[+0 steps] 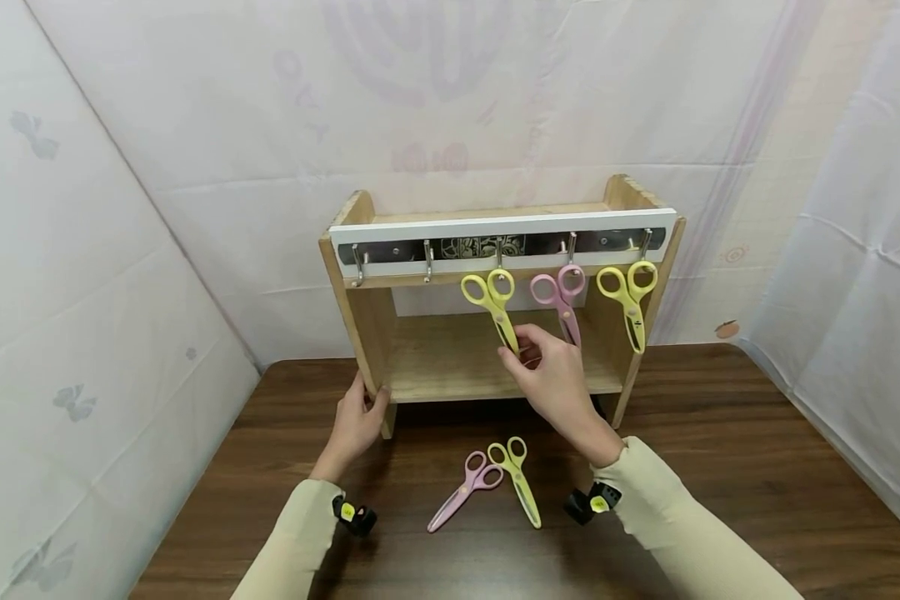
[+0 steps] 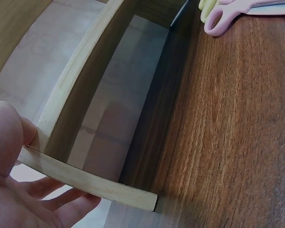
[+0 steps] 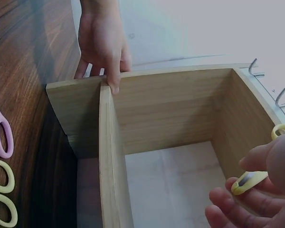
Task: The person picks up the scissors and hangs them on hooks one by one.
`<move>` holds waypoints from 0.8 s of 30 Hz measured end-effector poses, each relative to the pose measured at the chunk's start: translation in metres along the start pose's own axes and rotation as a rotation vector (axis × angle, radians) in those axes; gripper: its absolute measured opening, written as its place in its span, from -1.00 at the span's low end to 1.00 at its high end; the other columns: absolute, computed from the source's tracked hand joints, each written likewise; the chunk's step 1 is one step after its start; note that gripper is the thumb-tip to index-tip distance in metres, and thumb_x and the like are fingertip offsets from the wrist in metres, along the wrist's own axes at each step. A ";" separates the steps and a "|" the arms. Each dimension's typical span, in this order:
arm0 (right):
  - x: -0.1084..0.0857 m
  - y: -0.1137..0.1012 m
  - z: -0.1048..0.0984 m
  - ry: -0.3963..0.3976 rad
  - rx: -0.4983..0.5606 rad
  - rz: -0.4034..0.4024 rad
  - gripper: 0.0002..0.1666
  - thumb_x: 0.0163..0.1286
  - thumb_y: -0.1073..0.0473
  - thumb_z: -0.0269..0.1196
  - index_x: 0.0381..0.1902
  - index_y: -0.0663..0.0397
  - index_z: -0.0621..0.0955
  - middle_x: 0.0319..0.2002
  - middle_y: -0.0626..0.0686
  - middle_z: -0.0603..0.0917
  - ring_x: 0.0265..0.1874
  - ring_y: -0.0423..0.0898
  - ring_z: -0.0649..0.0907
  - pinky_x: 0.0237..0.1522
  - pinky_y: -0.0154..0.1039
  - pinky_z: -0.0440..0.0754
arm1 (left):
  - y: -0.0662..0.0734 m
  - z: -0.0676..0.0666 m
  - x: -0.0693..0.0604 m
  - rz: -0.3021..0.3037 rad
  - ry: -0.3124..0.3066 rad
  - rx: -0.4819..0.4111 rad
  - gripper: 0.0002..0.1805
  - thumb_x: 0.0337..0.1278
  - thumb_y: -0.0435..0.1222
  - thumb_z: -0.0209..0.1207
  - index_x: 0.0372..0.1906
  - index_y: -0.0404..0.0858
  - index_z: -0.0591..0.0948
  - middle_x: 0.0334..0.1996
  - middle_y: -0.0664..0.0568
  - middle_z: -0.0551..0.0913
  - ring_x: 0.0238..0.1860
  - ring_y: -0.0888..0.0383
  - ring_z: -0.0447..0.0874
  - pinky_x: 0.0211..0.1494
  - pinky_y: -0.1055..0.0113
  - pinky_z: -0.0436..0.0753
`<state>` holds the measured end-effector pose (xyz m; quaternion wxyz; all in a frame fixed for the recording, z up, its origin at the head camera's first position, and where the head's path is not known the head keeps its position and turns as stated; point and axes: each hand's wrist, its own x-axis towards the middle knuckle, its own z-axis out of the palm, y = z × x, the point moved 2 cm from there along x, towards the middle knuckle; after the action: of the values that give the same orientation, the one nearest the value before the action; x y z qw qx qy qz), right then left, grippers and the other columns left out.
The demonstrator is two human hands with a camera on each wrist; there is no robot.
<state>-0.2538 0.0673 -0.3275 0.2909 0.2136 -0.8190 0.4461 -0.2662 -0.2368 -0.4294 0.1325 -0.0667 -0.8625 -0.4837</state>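
Observation:
My right hand [image 1: 555,379] pinches the blade end of yellow scissors [image 1: 498,315], their handle loops up at the middle hook [image 1: 499,247] of the rail. Whether a loop sits over that hook I cannot tell. Pink scissors [image 1: 565,310] hang on the hook to the right, and another yellow pair [image 1: 631,302] hangs on the far-right hook. Low on the left side panel of a wooden shelf [image 1: 450,358], my left hand [image 1: 356,427] grips the edge, thumb inside and fingers outside, as the left wrist view [image 2: 52,190] shows.
Pink scissors [image 1: 461,493] and yellow scissors [image 1: 522,485] lie on the dark wooden table [image 1: 270,467] before the shelf. Two hooks at the rail's left, including the leftmost hook [image 1: 357,265], carry nothing. White patterned cloth [image 1: 232,167] hangs behind and at both sides.

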 end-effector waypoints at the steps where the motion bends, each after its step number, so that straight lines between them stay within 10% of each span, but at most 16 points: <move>1: -0.001 0.000 -0.001 -0.010 -0.001 0.004 -0.78 0.30 0.27 0.45 -0.11 0.21 0.73 -0.33 0.11 0.79 -0.43 -0.06 0.77 -0.35 -0.12 0.78 | 0.001 0.000 0.001 0.001 -0.002 0.001 -0.46 0.60 -0.26 0.01 0.54 -0.25 0.26 0.23 -0.39 0.54 0.15 -0.28 0.64 -0.06 -0.12 0.76; 11: -0.018 0.007 -0.001 -0.191 -0.058 0.091 -0.27 0.32 0.17 0.48 0.38 0.21 0.47 -0.12 0.21 0.78 -0.38 -0.05 0.79 -0.34 -0.10 0.77 | -0.001 -0.001 0.000 -0.006 -0.008 -0.007 -0.46 0.60 -0.27 -0.01 0.53 -0.29 0.25 0.23 -0.43 0.52 0.17 -0.32 0.61 -0.06 -0.14 0.75; 24: -0.057 0.021 0.013 -0.316 -0.235 0.161 -0.06 0.28 0.00 0.51 0.51 0.05 0.35 0.06 0.07 0.72 -0.24 -0.04 0.70 -0.36 -0.08 0.65 | -0.001 0.000 0.000 -0.037 -0.016 -0.002 -0.45 0.61 -0.23 -0.02 0.55 -0.25 0.23 0.25 -0.41 0.51 0.18 -0.32 0.61 -0.05 -0.15 0.75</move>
<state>-0.2282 0.0724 -0.3838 0.1455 0.1794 -0.9152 0.3302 -0.2663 -0.2370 -0.4300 0.1163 -0.0547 -0.8642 -0.4865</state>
